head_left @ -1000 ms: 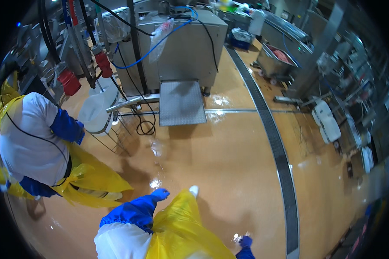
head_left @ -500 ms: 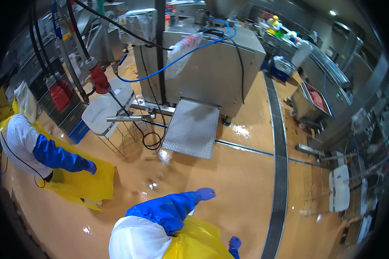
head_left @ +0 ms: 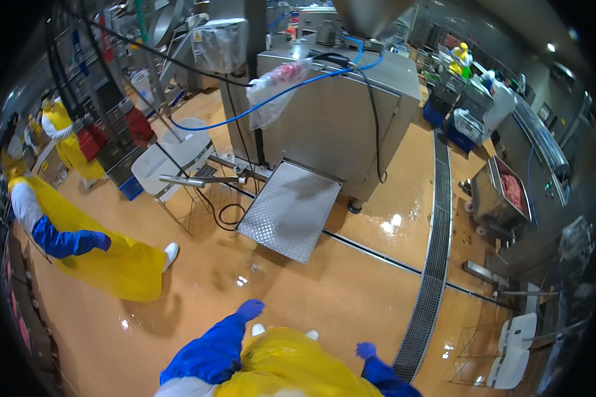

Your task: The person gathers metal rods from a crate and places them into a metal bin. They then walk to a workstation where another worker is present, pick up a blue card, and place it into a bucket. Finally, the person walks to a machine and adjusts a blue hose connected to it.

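My left hand, in a purple-blue glove, hangs in front of me over the wet orange floor. Its fingers are stretched out and it holds nothing. To the right, my right hand is lower and closer to my body, in the same kind of glove, with its fingers apart and nothing visible in them. Both arms wear blue sleeves, beside my yellow apron. Ahead of my left hand, out of its reach, lies a square metal tread-plate platform at the foot of a large steel machine.
A co-worker in a yellow apron walks on the left; another person stands behind. White chairs stand beside the platform. A floor drain runs along the right. Beyond it is a wheeled steel bin of ground meat. Cables and red plugs hang at upper left.
My left hand has swung left and my right hand has risen slightly. The view has turned and shifted. The left co-worker has stepped, showing a white boot, and a second person has come into view.
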### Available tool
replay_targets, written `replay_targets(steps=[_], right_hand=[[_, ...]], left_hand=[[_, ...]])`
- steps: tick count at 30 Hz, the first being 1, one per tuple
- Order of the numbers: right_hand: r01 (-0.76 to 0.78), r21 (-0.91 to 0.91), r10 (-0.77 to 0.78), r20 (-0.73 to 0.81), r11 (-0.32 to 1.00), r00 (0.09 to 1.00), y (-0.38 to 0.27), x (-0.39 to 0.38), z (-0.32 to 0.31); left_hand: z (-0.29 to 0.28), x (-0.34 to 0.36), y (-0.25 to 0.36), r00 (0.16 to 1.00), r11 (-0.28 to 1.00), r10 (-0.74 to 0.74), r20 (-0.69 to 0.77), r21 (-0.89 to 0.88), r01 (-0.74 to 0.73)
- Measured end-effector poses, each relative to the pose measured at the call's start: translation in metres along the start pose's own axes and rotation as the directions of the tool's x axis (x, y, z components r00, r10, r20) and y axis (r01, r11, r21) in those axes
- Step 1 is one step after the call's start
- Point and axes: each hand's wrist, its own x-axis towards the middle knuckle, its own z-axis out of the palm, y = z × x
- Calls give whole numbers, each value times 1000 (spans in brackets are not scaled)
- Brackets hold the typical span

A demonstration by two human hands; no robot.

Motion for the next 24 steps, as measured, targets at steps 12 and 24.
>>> replay_targets(steps=[12,24], right_hand=[[147,132,-188,398,980,898,-199,92,-12],[865,-397,-481,719,307,501,-310,123,48]], left_hand=[[33,-205,-122,734,891,-436,-520,-364,271],[62,-263,-175,633,806,-522,-571,-573,147]])
